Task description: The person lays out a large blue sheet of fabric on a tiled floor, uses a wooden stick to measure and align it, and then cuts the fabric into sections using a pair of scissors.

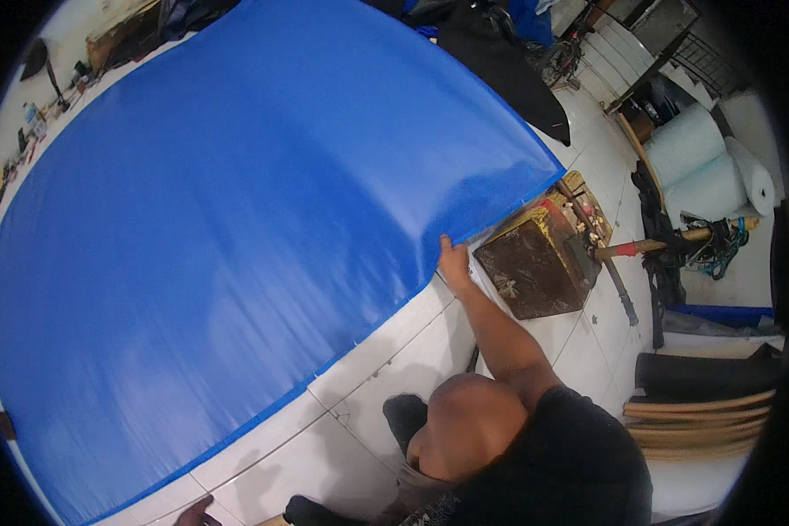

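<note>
"Viewing remotely, where do I find the blue sheet (237, 219)?"

"Spread over the white-tiled floor (412, 329). I note the right hand (454, 265) holding its near edge; the left hand (195, 514), cut off below, I cannot tell."

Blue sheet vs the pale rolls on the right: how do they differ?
Colour: the blue sheet is strong blue; the pale rolls are whitish.
Form: the blue sheet is spread out wide; the pale rolls are wound into cylinders.
Contact: the right hand touches the blue sheet's edge; no hand touches the pale rolls.
Shared: both look like sheet material.
</note>
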`<control>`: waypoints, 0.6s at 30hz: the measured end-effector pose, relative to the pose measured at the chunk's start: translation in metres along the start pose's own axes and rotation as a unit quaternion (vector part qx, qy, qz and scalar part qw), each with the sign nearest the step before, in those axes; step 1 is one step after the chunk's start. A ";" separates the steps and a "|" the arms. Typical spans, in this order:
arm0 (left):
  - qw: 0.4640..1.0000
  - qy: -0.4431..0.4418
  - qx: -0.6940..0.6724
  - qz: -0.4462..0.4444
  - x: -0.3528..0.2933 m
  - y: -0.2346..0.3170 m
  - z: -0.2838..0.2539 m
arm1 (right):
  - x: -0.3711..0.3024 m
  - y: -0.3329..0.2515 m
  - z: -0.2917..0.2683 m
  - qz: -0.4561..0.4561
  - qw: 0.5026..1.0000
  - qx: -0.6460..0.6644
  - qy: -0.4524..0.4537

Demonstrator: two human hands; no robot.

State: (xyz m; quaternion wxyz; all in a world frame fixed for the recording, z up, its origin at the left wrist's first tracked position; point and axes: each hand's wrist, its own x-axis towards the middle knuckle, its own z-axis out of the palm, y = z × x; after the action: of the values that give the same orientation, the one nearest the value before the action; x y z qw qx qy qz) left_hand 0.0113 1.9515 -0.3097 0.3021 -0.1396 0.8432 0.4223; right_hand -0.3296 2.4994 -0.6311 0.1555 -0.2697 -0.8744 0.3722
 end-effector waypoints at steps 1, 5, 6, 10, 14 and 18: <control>1.000 0.018 0.014 0.016 0.005 0.002 -0.003 | -0.008 -0.014 0.004 0.013 1.000 -0.025 0.002; 0.996 -0.015 -0.055 0.067 0.017 0.019 -0.002 | -0.031 -0.075 -0.016 0.049 0.987 -0.038 -0.146; 0.994 -0.046 -0.077 0.069 0.021 0.023 -0.002 | -0.037 -0.074 -0.013 0.016 0.989 -0.025 -0.147; 0.995 -0.090 0.012 -0.036 0.029 0.040 0.001 | -0.087 -0.100 0.025 -0.110 0.981 0.004 -0.162; 0.999 0.018 0.043 0.021 0.026 0.008 -0.010 | -0.086 -0.085 0.047 -0.091 0.971 0.024 -0.221; 0.968 0.233 0.028 0.092 0.064 -0.092 -0.039 | -0.029 -0.059 0.002 0.062 0.967 0.186 -0.164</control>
State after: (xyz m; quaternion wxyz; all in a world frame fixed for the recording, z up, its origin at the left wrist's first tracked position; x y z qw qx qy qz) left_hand -0.0085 1.8661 -0.3892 0.0614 -0.1476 0.9111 0.3800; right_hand -0.3282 2.4470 -0.5907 0.0341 -0.2251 -0.7851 0.5760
